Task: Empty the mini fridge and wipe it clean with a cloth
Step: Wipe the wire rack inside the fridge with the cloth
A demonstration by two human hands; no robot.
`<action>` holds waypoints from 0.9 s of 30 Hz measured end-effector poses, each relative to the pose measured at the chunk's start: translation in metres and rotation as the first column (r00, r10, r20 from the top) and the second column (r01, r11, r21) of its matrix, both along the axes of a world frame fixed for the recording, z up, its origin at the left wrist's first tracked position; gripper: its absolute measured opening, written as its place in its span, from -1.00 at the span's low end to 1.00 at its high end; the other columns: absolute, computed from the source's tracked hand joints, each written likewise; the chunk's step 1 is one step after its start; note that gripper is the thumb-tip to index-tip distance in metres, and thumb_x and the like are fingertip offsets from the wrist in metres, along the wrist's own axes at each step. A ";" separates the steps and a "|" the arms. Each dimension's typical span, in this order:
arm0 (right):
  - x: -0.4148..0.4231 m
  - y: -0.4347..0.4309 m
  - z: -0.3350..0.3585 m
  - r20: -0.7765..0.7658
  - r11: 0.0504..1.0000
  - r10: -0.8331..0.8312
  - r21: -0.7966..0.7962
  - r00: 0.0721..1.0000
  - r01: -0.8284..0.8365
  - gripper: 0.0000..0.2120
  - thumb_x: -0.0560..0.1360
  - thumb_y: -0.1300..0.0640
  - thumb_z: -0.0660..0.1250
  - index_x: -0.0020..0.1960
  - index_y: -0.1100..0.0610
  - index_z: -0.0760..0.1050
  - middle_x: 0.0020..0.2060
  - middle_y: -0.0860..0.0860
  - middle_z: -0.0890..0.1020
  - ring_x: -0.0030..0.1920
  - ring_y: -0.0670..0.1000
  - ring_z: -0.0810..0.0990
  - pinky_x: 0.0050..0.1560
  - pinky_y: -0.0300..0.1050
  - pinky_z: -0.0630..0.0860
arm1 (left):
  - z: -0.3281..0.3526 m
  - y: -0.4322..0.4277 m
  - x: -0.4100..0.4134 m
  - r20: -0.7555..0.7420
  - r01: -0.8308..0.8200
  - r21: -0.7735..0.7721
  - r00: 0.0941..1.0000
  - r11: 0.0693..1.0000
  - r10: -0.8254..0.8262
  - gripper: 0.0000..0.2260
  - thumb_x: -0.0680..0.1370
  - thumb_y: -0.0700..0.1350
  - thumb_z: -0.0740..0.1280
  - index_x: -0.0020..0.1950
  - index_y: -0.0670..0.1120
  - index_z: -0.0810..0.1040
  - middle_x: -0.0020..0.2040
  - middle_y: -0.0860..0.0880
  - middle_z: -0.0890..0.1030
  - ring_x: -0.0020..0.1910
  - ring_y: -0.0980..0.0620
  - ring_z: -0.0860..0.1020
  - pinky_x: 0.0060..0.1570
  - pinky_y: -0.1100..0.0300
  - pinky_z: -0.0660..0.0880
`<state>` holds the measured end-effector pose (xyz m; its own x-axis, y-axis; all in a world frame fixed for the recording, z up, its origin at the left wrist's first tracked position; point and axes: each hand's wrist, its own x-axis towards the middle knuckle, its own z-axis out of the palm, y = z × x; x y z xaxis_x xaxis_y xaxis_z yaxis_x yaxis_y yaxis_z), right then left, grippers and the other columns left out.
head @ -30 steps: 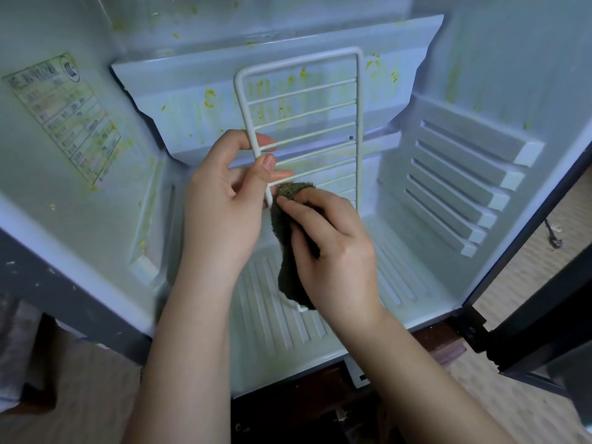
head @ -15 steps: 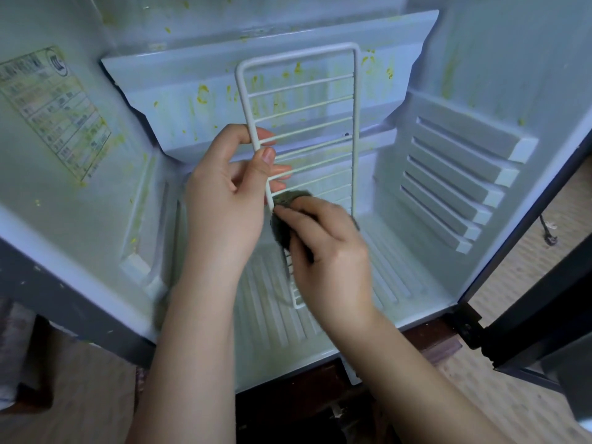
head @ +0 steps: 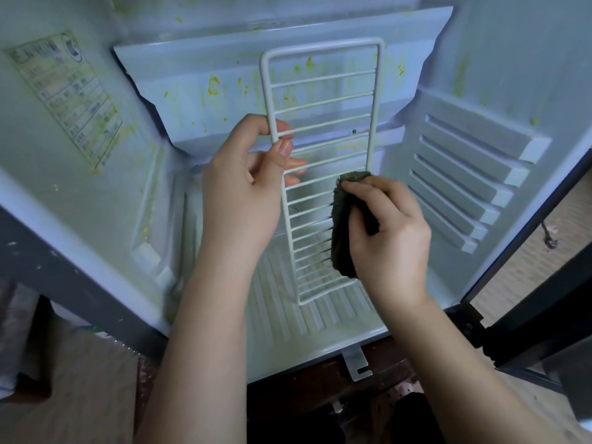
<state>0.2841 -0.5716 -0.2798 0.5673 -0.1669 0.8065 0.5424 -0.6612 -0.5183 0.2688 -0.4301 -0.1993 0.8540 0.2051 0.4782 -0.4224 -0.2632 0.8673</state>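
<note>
The open mini fridge [head: 464, 75] has pale walls spattered with yellow-green stains. A white wire rack [head: 323, 100] stands upright inside it, its lower end near the ribbed floor [head: 288, 318]. My left hand [head: 243, 190] grips the rack's left rail between thumb and fingers. A dark green cloth [head: 344, 225] is held in my right hand [head: 387, 232], pressed against the rack's right rail in its lower half.
A label [head: 67, 97] is stuck on the left inner wall. Shelf ledges [head: 464, 184] step down the right wall. The dark door [head: 544, 315] hangs open at the lower right. A metal bracket [head: 357, 366] juts from the front edge. Wooden floor shows on both sides.
My right hand has carried the cloth from the rack's left rail, beside my left thumb, across to the right rail. The left hand keeps its grip.
</note>
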 end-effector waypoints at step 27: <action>0.012 -0.020 -0.017 -0.178 0.969 -0.026 0.237 0.984 0.068 -0.74 0.44 0.44 0.31 -0.02 0.16 0.64 -0.11 -0.10 0.56 -0.07 -0.22 0.50 -0.02 -0.50 0.38 | -0.006 -0.005 -0.001 -0.017 -0.029 0.010 0.999 1.000 0.029 -0.89 0.63 -0.19 0.25 0.05 0.00 0.51 -0.21 -0.02 0.70 -0.25 0.08 0.67 -0.18 0.13 0.61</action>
<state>0.2964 -0.5912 -0.2967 0.6805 -0.3742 0.6300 0.4024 -0.5276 -0.7481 0.2681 -0.4353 -0.2055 0.8559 0.2254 0.4655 -0.3996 -0.2832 0.8719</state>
